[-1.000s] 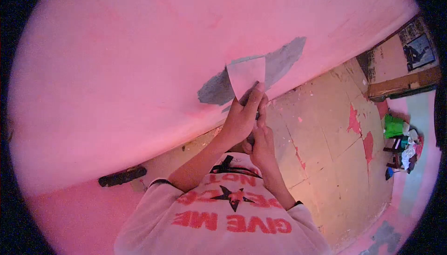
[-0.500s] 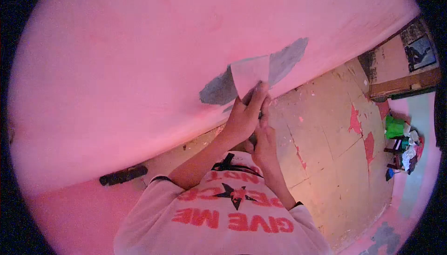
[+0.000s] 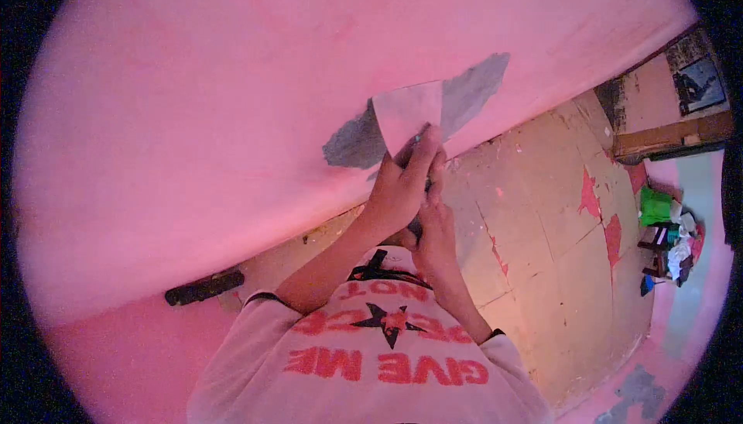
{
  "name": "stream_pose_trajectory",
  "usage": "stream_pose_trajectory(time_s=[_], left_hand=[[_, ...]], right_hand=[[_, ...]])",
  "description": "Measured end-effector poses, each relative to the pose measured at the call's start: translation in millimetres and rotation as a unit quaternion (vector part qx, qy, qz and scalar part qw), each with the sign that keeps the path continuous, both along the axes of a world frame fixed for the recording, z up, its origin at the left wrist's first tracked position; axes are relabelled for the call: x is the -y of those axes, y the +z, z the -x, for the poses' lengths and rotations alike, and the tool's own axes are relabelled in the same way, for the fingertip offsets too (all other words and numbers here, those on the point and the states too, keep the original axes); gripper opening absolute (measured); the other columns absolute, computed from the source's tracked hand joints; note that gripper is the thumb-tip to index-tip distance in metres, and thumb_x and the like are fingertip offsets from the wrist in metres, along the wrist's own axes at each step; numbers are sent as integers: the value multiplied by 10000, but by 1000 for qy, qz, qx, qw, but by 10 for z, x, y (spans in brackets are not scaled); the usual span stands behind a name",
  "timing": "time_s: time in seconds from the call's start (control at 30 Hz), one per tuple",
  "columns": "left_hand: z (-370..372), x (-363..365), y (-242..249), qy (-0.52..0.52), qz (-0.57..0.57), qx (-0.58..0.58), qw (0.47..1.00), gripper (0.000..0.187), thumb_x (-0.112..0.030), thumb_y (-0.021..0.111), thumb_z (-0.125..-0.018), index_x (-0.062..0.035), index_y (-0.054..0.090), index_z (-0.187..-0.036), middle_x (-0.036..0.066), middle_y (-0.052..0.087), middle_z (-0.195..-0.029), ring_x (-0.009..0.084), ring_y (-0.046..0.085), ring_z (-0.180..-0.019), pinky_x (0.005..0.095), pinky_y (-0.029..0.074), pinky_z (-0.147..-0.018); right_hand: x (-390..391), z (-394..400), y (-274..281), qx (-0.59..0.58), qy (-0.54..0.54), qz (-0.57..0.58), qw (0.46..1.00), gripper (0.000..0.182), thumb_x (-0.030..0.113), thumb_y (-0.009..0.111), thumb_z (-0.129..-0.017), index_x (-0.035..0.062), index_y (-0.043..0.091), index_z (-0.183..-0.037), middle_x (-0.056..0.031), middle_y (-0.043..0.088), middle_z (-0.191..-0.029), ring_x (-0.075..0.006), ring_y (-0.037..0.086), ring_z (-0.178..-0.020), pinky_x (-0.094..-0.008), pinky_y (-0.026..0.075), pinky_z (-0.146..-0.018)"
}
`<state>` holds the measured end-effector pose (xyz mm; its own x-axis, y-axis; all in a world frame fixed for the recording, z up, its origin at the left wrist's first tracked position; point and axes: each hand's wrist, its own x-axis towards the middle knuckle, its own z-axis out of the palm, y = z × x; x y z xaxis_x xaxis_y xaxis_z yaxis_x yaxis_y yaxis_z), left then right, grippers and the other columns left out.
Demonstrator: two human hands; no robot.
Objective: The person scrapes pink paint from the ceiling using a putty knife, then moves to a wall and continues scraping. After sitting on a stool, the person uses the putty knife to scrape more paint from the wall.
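Note:
A wide-bladed scraper [image 3: 409, 106] lies with its pale blade against the pink wall [image 3: 232, 99]. Its blade covers the middle of a bare grey patch [image 3: 476, 87], which shows on both sides of it. My left hand [image 3: 404, 180] is closed round the scraper close to the blade, fingers pressed on the blade's base. Lower down, my right hand [image 3: 435, 230] is wrapped about the dark handle [image 3: 416, 226], just below the left hand. Most of the handle is hidden by my fingers.
Tiled floor [image 3: 542, 269] with red patches runs along the wall's foot. A dark cylinder [image 3: 205, 288] lies at the wall's base on the left. At far right stands a small chair piled with cloths [image 3: 679, 257] and a green bag [image 3: 655, 205]. A framed picture [image 3: 699, 85] is beyond.
The view has shifted slightly. Both hands and the scraper have moved a little up the wall, and the blade's edge now reaches the patch's upper border.

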<state>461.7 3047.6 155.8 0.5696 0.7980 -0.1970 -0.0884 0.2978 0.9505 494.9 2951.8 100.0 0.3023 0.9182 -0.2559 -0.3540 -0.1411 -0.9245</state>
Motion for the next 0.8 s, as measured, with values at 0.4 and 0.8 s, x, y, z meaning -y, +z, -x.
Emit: stream_pose_trajectory(time_s=[0.4,0.8], left_hand=[[-48,-78,41,-13,45,-34,998,383,-377,430,-917,-72,405,-686,-4,393,-535,87,414,-417,237,330,-394],[-339,-56,-138,-30,29,-15,999,415,-383,416,-921,-72,398,-647,-4,399,-551,98,402,-399,246,334,-394]], right_hand=[[-108,-80,228,-201,-51,24,978,464,259,437,-916,157,300,-1348,5,468,-752,-55,413,-591,-185,362,-477],[-95,-341,78,101,-69,-22,992,332,240,403,-900,52,450,-1169,14,465,-654,-49,408,-479,-199,296,-386]])
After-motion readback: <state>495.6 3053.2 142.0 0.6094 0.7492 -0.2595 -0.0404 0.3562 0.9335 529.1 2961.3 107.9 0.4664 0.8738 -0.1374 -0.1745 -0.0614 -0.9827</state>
